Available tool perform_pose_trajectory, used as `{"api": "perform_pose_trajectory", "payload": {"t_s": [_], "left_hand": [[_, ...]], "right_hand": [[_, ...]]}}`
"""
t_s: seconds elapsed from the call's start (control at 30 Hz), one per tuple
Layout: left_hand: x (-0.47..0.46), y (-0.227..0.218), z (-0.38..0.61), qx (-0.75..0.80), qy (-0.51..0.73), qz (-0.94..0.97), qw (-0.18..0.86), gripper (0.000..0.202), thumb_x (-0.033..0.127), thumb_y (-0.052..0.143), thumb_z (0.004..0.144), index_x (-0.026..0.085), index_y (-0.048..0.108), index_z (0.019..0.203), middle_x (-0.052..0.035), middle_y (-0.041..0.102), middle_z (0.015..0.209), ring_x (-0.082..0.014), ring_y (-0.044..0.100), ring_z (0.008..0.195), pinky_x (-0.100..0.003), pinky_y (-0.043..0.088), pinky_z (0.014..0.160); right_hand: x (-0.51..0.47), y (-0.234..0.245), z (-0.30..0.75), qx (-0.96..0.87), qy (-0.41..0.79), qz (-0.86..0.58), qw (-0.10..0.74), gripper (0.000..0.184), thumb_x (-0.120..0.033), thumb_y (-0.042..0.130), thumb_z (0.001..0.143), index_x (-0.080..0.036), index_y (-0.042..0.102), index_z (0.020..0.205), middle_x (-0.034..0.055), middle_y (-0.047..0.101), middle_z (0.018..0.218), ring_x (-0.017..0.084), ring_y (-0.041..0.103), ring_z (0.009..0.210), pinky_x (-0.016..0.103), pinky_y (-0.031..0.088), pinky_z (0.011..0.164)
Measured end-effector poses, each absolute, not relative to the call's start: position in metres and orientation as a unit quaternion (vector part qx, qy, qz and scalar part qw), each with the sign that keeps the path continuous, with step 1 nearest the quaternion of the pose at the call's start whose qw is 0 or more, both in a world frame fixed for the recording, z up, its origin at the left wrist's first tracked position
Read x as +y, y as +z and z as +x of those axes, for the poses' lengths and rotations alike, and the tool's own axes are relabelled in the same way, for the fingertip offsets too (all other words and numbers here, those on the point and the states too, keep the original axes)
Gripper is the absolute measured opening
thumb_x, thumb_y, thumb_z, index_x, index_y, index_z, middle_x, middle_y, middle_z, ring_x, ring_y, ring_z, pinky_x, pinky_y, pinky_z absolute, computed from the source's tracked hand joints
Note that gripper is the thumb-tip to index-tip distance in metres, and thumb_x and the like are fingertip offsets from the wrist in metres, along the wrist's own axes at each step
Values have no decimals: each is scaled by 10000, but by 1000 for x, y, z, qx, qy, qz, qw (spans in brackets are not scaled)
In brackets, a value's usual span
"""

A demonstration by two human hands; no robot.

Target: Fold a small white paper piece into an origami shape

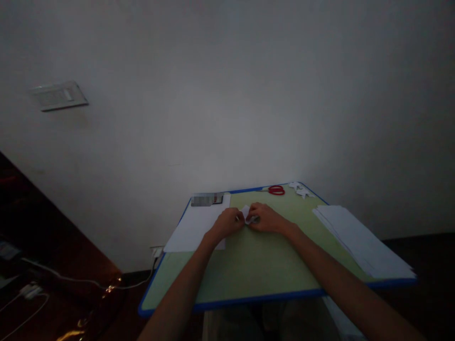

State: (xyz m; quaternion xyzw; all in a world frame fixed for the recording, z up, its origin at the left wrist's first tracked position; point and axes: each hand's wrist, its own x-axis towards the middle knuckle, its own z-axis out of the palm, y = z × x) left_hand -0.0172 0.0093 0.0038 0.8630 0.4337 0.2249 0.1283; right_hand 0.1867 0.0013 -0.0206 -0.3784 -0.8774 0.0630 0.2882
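A small folded piece of white paper is held up between my two hands, over the middle of the green table. My left hand pinches its left side, the fingers pressed together. On the other side my right hand grips the paper with curled fingers. Parts of the paper are hidden behind the fingers, so its full shape cannot be made out. Beside my left hand lies a white sheet, flat on the table.
The green table has a blue edge and stands against the wall. At its back are red-handled scissors, folded white paper shapes and a phone-like dark object. A stack of white paper lies along the right edge.
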Motion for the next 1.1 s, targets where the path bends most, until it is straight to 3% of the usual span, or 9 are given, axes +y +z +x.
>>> {"api": "perform_pose_trajectory", "payload": {"t_s": [0.27, 0.63, 0.8, 0.97, 1.1], "left_hand": [[6, 8, -20, 436, 151, 882, 99, 168, 294, 725, 760, 197, 774, 888, -53, 722, 889, -201, 657, 828, -273, 476, 750], [10, 2, -12, 449, 187, 868, 99, 161, 214, 630, 814, 143, 772, 844, -85, 732, 837, -192, 656, 761, -279, 475, 736], [14, -1, -10, 474, 201, 850, 114, 174, 221, 636, 799, 138, 780, 851, -90, 753, 838, -199, 671, 763, -286, 483, 751], [19, -5, -11, 487, 212, 836, 135, 204, 291, 631, 827, 152, 777, 853, -73, 765, 830, -190, 678, 759, -281, 490, 758], [25, -8, -11, 488, 216, 833, 147, 212, 319, 646, 825, 152, 773, 852, -73, 767, 839, -187, 679, 766, -273, 490, 754]], "right_hand": [[-7, -13, 187, -870, 66, -415, 260, 121, -226, 715, 766, -193, 760, 873, 47, 722, 867, 175, 652, 768, 254, 430, 693], [2, -21, 188, -860, 98, -425, 265, 150, -164, 620, 867, -171, 748, 942, 81, 718, 939, 185, 643, 831, 274, 432, 748], [6, -26, 187, -811, 199, -442, 327, 251, -144, 648, 843, -190, 694, 1086, 37, 726, 858, 163, 654, 771, 267, 455, 730], [14, -33, 187, -779, 257, -444, 361, 123, -139, 669, 793, -167, 709, 906, 24, 699, 765, 153, 629, 709, 260, 466, 683], [18, -36, 187, -762, 282, -442, 381, 116, -151, 676, 771, -161, 700, 883, 22, 700, 762, 150, 626, 698, 259, 475, 673]]}}
